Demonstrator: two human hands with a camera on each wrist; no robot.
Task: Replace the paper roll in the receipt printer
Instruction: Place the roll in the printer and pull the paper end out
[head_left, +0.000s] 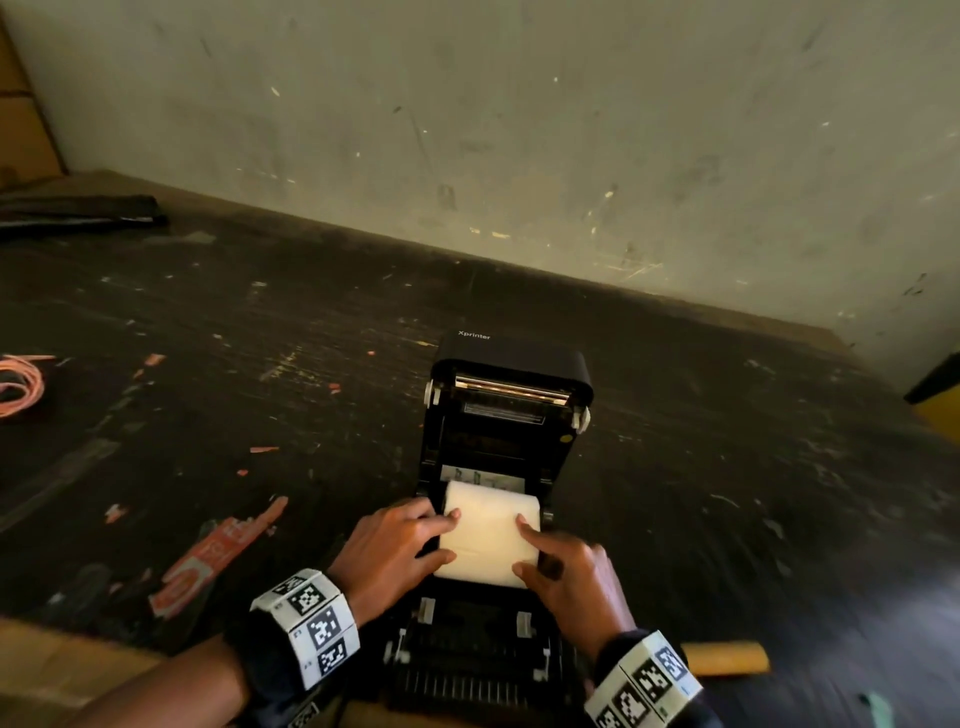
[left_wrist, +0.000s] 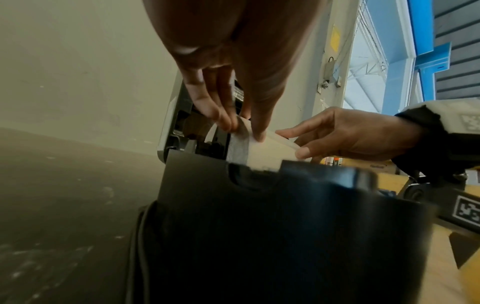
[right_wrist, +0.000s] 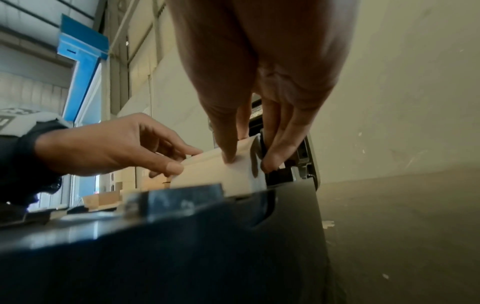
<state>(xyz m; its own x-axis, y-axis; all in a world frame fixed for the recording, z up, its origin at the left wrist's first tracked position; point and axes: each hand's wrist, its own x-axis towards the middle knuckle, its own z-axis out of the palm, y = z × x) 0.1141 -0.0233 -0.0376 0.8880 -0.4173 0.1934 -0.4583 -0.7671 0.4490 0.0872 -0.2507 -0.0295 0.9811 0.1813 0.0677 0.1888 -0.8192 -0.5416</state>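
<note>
The black receipt printer (head_left: 511, 364) stands with its lid tilted up and back on the dark table (head_left: 260, 364). A white paper roll (head_left: 491, 540) lies across its open bay. My left hand (head_left: 453, 535) grips the roll's left end, fingers over the top and thumb on the near side. At the right end, my right hand (head_left: 519, 544) pinches the roll between index finger and thumb. The left wrist view shows the left fingers (left_wrist: 223, 121) on the roll (left_wrist: 262, 152). In the right wrist view the right fingers (right_wrist: 270, 162) reach down beside the roll (right_wrist: 221, 174). The bay floor is hidden.
A yellow-brown cardboard tube (head_left: 727, 657) lies just right of the printer's front. A torn red label (head_left: 218, 561) is stuck to the table on the left, with a coiled pink cord (head_left: 21, 384) farther left. A wall (head_left: 519, 130) rises behind.
</note>
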